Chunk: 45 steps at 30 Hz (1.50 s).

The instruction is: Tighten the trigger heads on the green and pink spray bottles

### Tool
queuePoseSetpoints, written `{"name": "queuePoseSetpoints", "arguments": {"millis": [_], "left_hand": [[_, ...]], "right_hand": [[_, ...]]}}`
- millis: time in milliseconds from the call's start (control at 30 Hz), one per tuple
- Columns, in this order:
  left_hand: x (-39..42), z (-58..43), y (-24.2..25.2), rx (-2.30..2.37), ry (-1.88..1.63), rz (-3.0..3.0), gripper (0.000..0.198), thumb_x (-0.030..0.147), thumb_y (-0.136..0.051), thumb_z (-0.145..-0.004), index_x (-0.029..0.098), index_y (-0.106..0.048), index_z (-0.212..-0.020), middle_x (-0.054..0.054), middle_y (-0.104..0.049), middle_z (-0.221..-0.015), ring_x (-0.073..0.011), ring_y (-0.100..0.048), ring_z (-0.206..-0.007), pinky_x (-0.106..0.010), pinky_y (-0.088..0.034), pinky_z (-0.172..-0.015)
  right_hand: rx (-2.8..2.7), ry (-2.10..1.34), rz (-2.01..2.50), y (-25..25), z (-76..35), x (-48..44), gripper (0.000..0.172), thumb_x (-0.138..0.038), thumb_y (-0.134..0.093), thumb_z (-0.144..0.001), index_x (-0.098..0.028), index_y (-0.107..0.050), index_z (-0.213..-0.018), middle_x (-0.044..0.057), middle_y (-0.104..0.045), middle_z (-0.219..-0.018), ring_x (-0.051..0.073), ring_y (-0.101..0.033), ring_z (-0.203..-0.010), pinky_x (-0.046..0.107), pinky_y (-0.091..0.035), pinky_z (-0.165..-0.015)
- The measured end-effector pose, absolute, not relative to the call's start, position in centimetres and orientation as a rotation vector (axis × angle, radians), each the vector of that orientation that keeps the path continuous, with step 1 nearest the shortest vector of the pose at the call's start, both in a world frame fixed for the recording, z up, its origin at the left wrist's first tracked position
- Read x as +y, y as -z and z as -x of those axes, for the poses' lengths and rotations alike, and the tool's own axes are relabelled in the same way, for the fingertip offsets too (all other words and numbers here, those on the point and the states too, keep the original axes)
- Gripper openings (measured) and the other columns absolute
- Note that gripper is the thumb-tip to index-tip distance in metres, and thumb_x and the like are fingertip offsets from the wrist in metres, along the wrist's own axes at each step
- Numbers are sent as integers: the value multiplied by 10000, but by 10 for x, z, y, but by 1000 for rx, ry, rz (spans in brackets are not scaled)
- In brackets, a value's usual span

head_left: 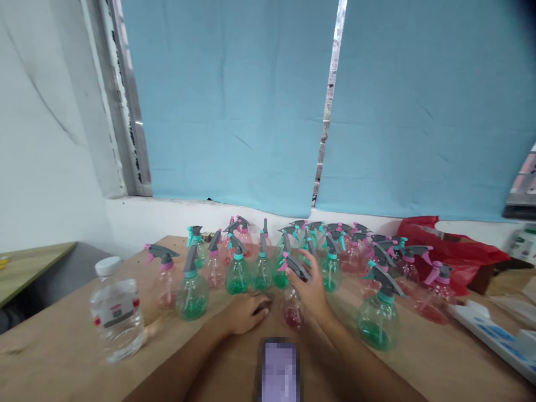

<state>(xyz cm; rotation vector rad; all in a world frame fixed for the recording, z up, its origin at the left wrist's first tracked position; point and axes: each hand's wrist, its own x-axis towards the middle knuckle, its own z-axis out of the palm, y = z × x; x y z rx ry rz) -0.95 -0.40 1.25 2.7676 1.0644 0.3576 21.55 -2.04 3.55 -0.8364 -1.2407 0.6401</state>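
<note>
My right hand (310,283) is closed around the grey and pink trigger head of a spray bottle (292,310) with a little red liquid in its clear body. The bottle stands on the table in front of me, its pink nozzle pointing left. My left hand (248,312) rests on the tabletop to the left of that bottle, apart from it. Its fingers are curled in, and a dark patch shows between thumb and fingers; whether it is an object I cannot make out. Just behind the left hand are spray bottles with green liquid, including a teal-collared one (238,273).
Several more pink and teal spray bottles stand across the brown table (167,357). A large water bottle (117,312) is at left, a green spray bottle (379,321) at right. A phone (279,369) lies in front. A red plastic bag (456,251) and white box (494,335) sit right.
</note>
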Motion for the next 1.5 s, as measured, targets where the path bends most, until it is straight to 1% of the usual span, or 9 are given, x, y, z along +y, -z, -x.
{"name": "queuePoseSetpoints", "arguments": {"millis": [100, 233, 367, 567, 700, 867, 967, 1167, 1500], "left_hand": [[-4, 9, -12, 1053, -359, -2759, 395, 417, -465, -1001, 251, -640, -1314, -85, -717, -1228, -300, -681, -1091, -392, -507, -943], [-2, 10, -9, 1057, -395, -2775, 388, 428, -472, -1001, 257, -643, -1304, -78, -716, -1235, -297, -671, -1108, -387, -507, -941], [0, 11, -7, 1074, -385, -2799, 383, 434, -464, -1004, 236, -658, -1269, -95, -727, -1168, -291, -688, -1044, -374, -520, -895], [1, 10, -5, 1081, -360, -2816, 392, 452, -435, -1022, 236, -663, -1257, -97, -729, -1132, -290, -692, -1007, -375, -522, -872], [1, 10, -4, 1078, -373, -2807, 400, 462, -447, -1019, 242, -656, -1278, -93, -722, -1183, -300, -679, -1067, -384, -513, -910], [-2, 10, -10, 1057, -381, -2764, 388, 440, -452, -1017, 255, -648, -1297, -80, -717, -1232, -296, -675, -1104, -383, -508, -937], [-3, 10, -12, 1056, -384, -2753, 376, 421, -468, -1008, 260, -641, -1301, -71, -714, -1252, -288, -672, -1121, -374, -507, -945], [-2, 10, -12, 1069, -344, -2770, 384, 426, -464, -1007, 254, -638, -1303, -76, -717, -1234, -291, -677, -1108, -381, -511, -937], [-3, 10, -12, 1075, -368, -2759, 378, 423, -474, -1005, 252, -639, -1298, -71, -716, -1251, -286, -674, -1122, -373, -509, -952]], "right_hand": [[-1423, -883, 770, -44, -210, -10, 392, -318, -700, -797, -224, -686, -1178, 78, -749, -1078, 181, -658, -724, 297, -509, -628], [-1534, -1116, 645, -54, -203, 1, 314, -228, -604, -717, -228, -766, -987, 26, -771, -927, 145, -606, -612, 269, -466, -581], [-1491, -1135, 602, -54, -201, 8, 346, -259, -567, -701, -222, -770, -980, 19, -755, -789, 161, -618, -615, 283, -495, -616], [-1568, -1127, 578, -54, -202, 1, 387, -215, -564, -713, -252, -746, -1053, -12, -747, -764, 152, -631, -599, 281, -509, -633], [-1520, -1112, 584, -56, -198, -1, 296, -236, -542, -673, -211, -757, -875, -1, -711, -670, 149, -585, -544, 265, -450, -570], [-1428, -1083, 649, -51, -199, 4, 140, -261, -554, -626, -204, -681, -645, 11, -663, -607, 151, -532, -578, 245, -353, -521], [-1472, -1110, 624, -50, -204, 5, 159, -258, -549, -641, -205, -693, -680, 17, -674, -636, 165, -570, -618, 252, -393, -548], [-1560, -1190, 578, -49, -212, 4, 289, -276, -576, -714, -226, -736, -950, -4, -711, -740, 173, -651, -639, 321, -525, -699], [-1561, -1117, 595, -45, -208, 6, 337, -241, -540, -727, -223, -735, -1002, -14, -707, -709, 152, -637, -566, 279, -498, -611]]}}
